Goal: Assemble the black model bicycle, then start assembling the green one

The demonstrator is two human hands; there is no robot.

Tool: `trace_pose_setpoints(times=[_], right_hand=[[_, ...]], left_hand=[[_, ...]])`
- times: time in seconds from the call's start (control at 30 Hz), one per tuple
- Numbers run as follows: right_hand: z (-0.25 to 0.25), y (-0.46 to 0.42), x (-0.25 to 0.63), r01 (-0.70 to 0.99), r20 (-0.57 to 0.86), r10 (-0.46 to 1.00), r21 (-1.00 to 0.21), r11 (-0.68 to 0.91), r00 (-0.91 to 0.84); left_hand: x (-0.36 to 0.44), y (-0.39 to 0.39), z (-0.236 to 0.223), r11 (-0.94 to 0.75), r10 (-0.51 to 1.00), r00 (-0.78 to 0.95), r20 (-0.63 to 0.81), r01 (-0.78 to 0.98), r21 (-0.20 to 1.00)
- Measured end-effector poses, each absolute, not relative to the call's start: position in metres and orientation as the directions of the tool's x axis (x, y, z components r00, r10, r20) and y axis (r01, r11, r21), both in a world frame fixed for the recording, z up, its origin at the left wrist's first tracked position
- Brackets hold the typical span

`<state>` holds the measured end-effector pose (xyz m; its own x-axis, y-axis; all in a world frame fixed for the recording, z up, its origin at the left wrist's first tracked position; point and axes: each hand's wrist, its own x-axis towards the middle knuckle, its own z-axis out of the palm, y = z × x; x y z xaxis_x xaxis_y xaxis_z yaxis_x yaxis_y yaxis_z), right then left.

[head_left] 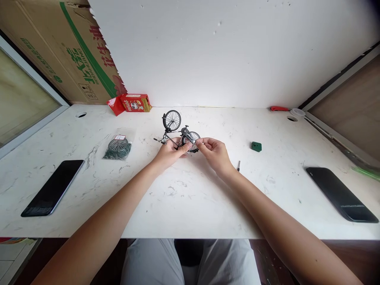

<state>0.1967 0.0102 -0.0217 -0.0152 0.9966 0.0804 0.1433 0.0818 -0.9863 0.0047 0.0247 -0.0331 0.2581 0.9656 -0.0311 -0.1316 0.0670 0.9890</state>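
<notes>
Location: the toy bicycle (187, 135) is held over the table (178, 208), right of the plastic bag (117, 152). The left hand (170, 152) has its grip closed on the bicycle, thumb across the near wheel (196, 135). The right hand (216, 152) pinches the bicycle at that same wheel; whether a small part sits between its fingertips cannot be told.

Risks, as judged: heavy thumb pressure could distort the thin wheel. A slackened left grip could let the bicycle tip, since no hand supports the far wheel (172, 120). A lowered right wrist could nudge the small rod (238, 166), well right of the bag.

Orientation: the long axis slants from the near wheel away and leftward to the far wheel; the handlebars (163, 139) jut toward the bag.
</notes>
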Motion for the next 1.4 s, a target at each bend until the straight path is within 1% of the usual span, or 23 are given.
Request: trace_pose_setpoints(times=[0.07, 0.1, 0.17, 0.2, 0.23, 0.27, 0.3, 0.33, 0.37, 0.4, 0.43, 0.47, 0.5, 0.57, 0.63, 0.7, 0.87, 1.1, 1.2, 1.3, 1.4], right_hand=[[-0.022, 0.013, 0.200, 0.130, 0.063, 0.998, -0.990, 0.060, 0.018], [-0.022, 0.015, 0.201, 0.125, 0.049, 0.998, -0.991, 0.045, 0.032], [-0.022, 0.018, 0.205, 0.119, 0.017, 0.999, -0.993, 0.011, 0.051], [-0.022, 0.019, 0.206, 0.119, 0.002, 0.998, -0.993, -0.005, 0.058], [-0.021, 0.019, 0.207, 0.120, -0.009, 0.998, -0.993, -0.016, 0.062], [-0.020, 0.020, 0.208, 0.123, -0.015, 0.998, -0.992, -0.023, 0.065], [-0.020, 0.020, 0.208, 0.127, -0.020, 0.998, -0.991, -0.028, 0.065], [-0.019, 0.019, 0.208, 0.134, -0.026, 0.998, -0.990, -0.034, 0.063], [-0.019, 0.019, 0.208, 0.144, -0.032, 0.998, -0.989, -0.040, 0.060], [-0.019, 0.018, 0.208, 0.156, -0.038, 0.998, -0.987, -0.046, 0.053], [-0.019, 0.017, 0.207, 0.169, -0.042, 0.998, -0.984, -0.048, 0.041], [-0.019, 0.016, 0.206, 0.182, -0.043, 0.999, -0.982, -0.046, 0.021], [-0.019, 0.015, 0.205, 0.199, -0.039, 0.999, -0.979, -0.038, -0.002], [-0.019, 0.012, 0.203, 0.262, -0.008, 0.999, -0.965, 0.004, -0.043], [-0.019, 0.009, 0.201, 0.353, 0.045, 0.997, -0.933, 0.066, -0.066], [-0.018, 0.008, 0.199, 0.432, 0.093, 0.992, -0.894, 0.119, -0.080], [-0.016, 0.007, 0.198, 0.485, 0.150, 0.983, -0.855, 0.183, -0.106], [-0.014, 0.005, 0.199, 0.538, 0.200, 0.975, -0.813, 0.221, -0.099], [-0.014, 0.005, 0.198, 0.559, 0.230, 0.969, -0.794, 0.241, -0.091], [-0.013, 0.004, 0.198, 0.549, 0.241, 0.966, -0.796, 0.253, -0.095], [-0.012, 0.003, 0.199, 0.537, 0.242, 0.966, -0.805, 0.253, -0.091]], left_hand=[[0.000, 0.028, -0.028, 0.137, 0.963, 0.246, -0.111, -0.091, 0.986], [-0.003, 0.030, -0.025, 0.158, 0.969, 0.204, -0.139, -0.076, 0.985], [-0.010, 0.035, -0.021, 0.147, 0.989, 0.017, -0.147, -0.049, 0.988], [-0.013, 0.038, -0.019, 0.126, 0.988, -0.086, -0.127, -0.026, 0.992], [-0.017, 0.039, -0.017, 0.077, 0.982, -0.172, -0.075, 0.008, 0.997], [-0.019, 0.040, -0.016, -0.004, 0.969, -0.245, 0.021, 0.070, 0.998], [-0.021, 0.040, -0.015, -0.114, 0.942, -0.296, 0.160, 0.166, 0.979], [-0.022, 0.038, -0.014, -0.239, 0.892, -0.314, 0.326, 0.284, 0.928], [-0.022, 0.035, -0.013, -0.358, 0.821, -0.290, 0.492, 0.410, 0.839], [-0.021, 0.031, -0.012, -0.455, 0.740, -0.227, 0.633, 0.525, 0.719], [-0.019, 0.026, -0.011, -0.525, 0.671, -0.130, 0.730, 0.613, 0.591], [-0.016, 0.022, -0.009, -0.572, 0.622, -0.018, 0.783, 0.672, 0.470], [-0.013, 0.018, -0.008, -0.601, 0.600, 0.097, 0.794, 0.709, 0.368], [-0.008, 0.012, -0.007, -0.660, 0.595, 0.308, 0.743, 0.715, 0.232], [-0.007, 0.011, -0.008, -0.715, 0.594, 0.464, 0.658, 0.678, 0.167], [-0.007, 0.013, -0.011, -0.747, 0.591, 0.539, 0.599, 0.647, 0.155], [-0.010, 0.017, -0.015, -0.747, 0.609, 0.538, 0.583, 0.637, 0.191], [-0.006, 0.014, -0.016, -0.700, 0.633, 0.507, 0.585, 0.698, 0.152], [-0.005, 0.012, -0.016, -0.694, 0.645, 0.506, 0.573, 0.701, 0.162], [-0.004, 0.013, -0.017, -0.706, 0.658, 0.520, 0.544, 0.677, 0.207], [-0.003, 0.014, -0.020, -0.713, 0.680, 0.521, 0.516, 0.634, 0.300]])
